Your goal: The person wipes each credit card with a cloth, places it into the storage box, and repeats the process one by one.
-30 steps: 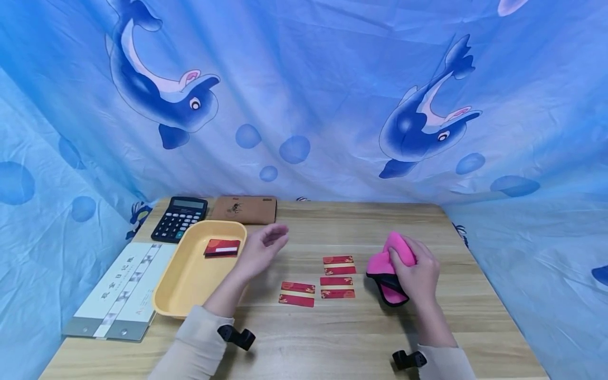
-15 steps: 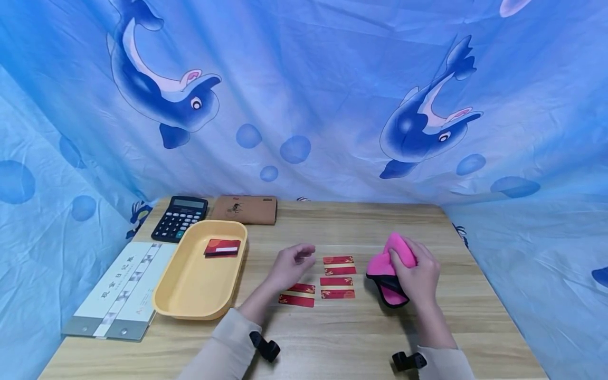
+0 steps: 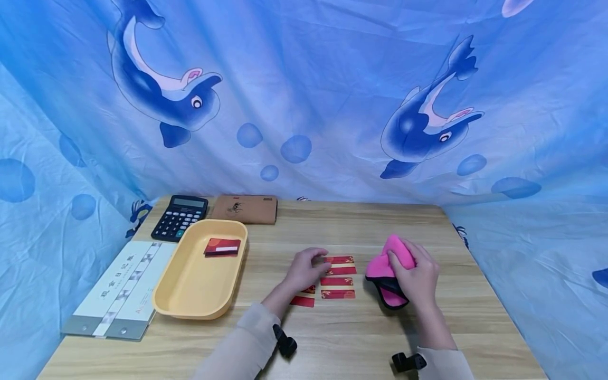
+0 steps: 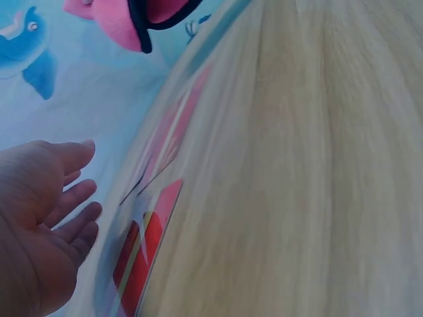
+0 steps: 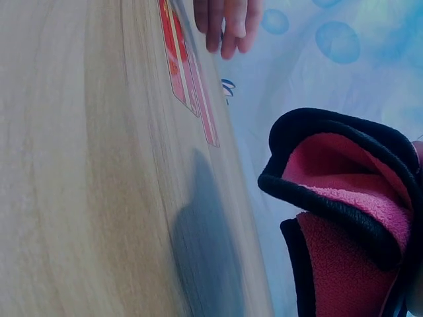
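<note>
In the head view my left hand hovers at the red cards, its fingertips overlapping the left end of the far card. Loosely bent fingers with nothing between them show in the left wrist view. Below the far card lies a second red card with a pale stripe. The left card is partly hidden under my left hand and wrist. My right hand grips a folded pink cloth with black edging, right of the cards. Its fuzzy pink inner side shows in the right wrist view.
A yellow plastic tray holding red cards stands on the left. Behind it are a black calculator and a brown wallet. A pale ledger folder lies at the far left. A blue dolphin-print curtain surrounds the wooden table.
My left hand has moved right, from beside the yellow tray to over the cards. My right hand keeps the pink cloth in nearly the same place.
</note>
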Demonstrator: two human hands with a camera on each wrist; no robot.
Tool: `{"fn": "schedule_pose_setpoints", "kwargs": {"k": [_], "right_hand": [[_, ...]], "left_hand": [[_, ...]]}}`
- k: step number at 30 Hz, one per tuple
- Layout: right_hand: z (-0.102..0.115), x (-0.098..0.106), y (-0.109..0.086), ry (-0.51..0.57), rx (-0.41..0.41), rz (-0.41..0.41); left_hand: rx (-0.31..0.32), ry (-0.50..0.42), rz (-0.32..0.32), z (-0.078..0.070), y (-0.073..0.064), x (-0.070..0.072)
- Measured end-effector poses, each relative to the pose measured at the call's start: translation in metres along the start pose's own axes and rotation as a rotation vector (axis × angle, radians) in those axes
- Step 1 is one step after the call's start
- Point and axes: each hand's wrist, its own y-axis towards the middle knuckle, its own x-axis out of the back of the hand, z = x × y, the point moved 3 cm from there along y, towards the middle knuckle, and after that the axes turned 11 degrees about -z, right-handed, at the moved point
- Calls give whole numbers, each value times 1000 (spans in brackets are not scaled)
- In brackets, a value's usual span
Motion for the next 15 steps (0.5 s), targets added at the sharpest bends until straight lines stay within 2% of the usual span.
{"fn": "schedule_pose_setpoints", "kwargs": {"k": [7,11,15], "right_hand": [[-1,1,0,1,-9,13],[-4,3,-1,1,-8,9],[-7,5,-1,-7,-20,5]], "left_hand": [[-11,85,21,-2,6,-18],[2,146,15,4,7,-20],[-19,177,16,6,9,-18]]}}
